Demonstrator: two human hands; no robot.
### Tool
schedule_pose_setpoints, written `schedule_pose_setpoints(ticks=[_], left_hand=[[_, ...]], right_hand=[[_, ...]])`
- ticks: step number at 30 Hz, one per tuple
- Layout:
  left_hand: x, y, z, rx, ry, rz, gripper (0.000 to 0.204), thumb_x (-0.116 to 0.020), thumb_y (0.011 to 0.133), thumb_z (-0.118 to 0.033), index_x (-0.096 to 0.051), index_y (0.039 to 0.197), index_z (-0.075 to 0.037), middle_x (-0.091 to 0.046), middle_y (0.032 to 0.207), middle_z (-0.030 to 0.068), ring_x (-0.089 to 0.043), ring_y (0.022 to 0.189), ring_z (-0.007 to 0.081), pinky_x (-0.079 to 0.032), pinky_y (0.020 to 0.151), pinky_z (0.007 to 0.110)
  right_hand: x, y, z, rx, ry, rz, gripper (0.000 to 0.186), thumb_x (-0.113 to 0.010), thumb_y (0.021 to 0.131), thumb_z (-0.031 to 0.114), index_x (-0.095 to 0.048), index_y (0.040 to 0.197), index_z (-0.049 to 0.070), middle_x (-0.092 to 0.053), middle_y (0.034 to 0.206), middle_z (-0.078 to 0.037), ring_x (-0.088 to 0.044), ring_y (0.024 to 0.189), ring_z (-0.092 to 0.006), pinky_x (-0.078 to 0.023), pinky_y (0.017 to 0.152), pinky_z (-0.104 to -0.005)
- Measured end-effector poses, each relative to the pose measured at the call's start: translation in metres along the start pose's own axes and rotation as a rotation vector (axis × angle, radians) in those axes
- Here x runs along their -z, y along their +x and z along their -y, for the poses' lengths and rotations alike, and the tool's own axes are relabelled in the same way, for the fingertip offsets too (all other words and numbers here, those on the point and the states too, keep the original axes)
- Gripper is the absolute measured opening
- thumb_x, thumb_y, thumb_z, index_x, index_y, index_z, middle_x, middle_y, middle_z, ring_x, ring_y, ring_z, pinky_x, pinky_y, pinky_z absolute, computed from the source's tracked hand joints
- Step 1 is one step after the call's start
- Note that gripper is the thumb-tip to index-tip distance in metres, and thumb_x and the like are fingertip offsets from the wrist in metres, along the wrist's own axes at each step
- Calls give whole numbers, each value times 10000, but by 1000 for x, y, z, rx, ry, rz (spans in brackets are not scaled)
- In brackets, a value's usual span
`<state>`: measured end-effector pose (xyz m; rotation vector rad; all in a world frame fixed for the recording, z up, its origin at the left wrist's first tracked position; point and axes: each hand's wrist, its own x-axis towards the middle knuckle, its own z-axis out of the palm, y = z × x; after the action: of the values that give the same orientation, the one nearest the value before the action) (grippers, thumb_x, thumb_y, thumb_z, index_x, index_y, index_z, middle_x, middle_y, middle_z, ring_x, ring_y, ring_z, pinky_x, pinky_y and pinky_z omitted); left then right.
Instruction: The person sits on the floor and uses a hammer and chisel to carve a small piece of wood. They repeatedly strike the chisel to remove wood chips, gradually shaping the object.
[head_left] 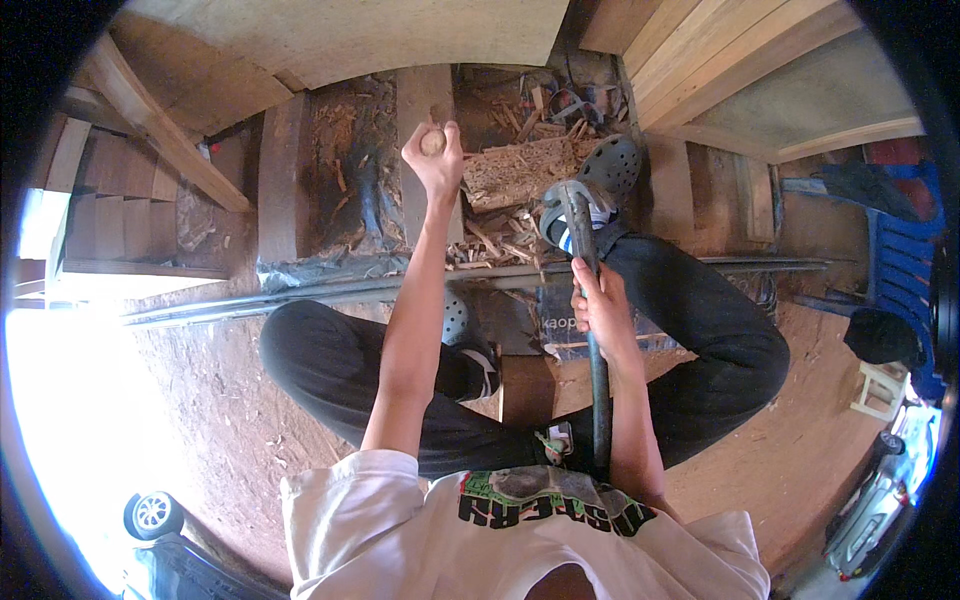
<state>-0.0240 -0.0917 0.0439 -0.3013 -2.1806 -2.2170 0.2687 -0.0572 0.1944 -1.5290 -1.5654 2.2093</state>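
Note:
My left hand [432,158] is closed around a round, pale wooden piece [432,142], perhaps a handle end; anything beneath it is hidden. It is over a dark board [425,95], beside a rough, splintered wooden block [520,172] with loose chips around it. My right hand [600,310] grips the long dark shaft of a hammer-like tool [576,215], whose metal head is near my right shoe [610,165]. The shaft runs back toward my lap.
Long pipes [230,310] cross ahead of my legs over dirt ground. Plywood [380,30] and timber frames [720,70] surround the work spot. A blue plastic chair [895,270] and white stool [880,385] stand right. Vehicles [865,520] show at both lower sides.

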Motion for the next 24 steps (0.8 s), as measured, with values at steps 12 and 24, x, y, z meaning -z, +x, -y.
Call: schedule_pose_setpoints(ticks=[12,24], left_hand=[[0,-3,-8,-53,-51,16,316,-686,823,-117,-442,654,-7,-409,588,-29,-372,577,53,-315,505,272],[-2,-4,2,-31,-124,12,309,-671,812,-92,-432,638,-4,-407,584,-33,-360,579,49,-300,496,262]], right_hand=[[1,3,-4,-14,-4,-8,345,-612,935,435,-461,886,129,-380,569,77,-339,417,-12,-262,372,-201],[-1,5,-6,-23,-26,-3,369,-616,931,438,-445,838,124,-373,573,82,-345,429,-3,-283,380,-180]])
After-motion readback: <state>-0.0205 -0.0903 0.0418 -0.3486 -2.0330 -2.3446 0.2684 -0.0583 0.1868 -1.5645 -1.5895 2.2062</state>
